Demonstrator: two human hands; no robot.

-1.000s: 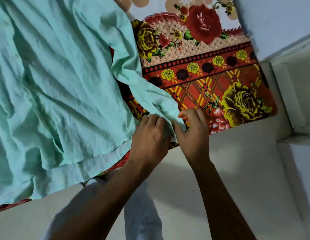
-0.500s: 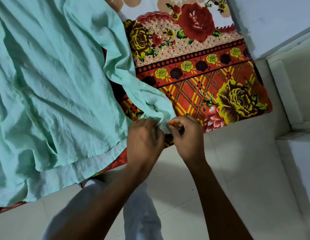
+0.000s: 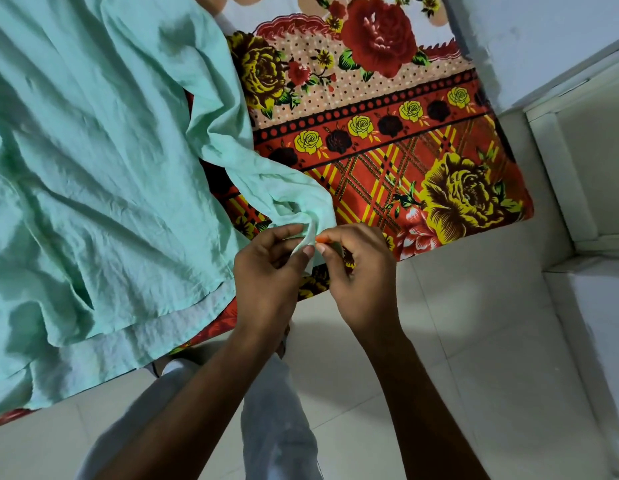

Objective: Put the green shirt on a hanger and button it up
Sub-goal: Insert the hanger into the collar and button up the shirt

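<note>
Head view: both hands on the cuff.
Left hand point(image 3: 266, 268) and right hand point(image 3: 361, 271) pinch the green shirt point(image 3: 93, 168) sleeve end at six o'clock of the floral bedspread point(image 3: 387, 133).

The shirt point(image 3: 93, 174) is plain pale mint green, its hem showing a lighter, whitish underside. The bedspread point(image 3: 387, 133) beneath it is red, printed with large yellow-and-brown roses, one big red rose on a cream band of red dots, a row of small yellow and black roses, and yellow lattice lines. The floor tiles point(image 3: 457, 358) are off-white. The trousers point(image 3: 276, 427) are light grey.
</note>
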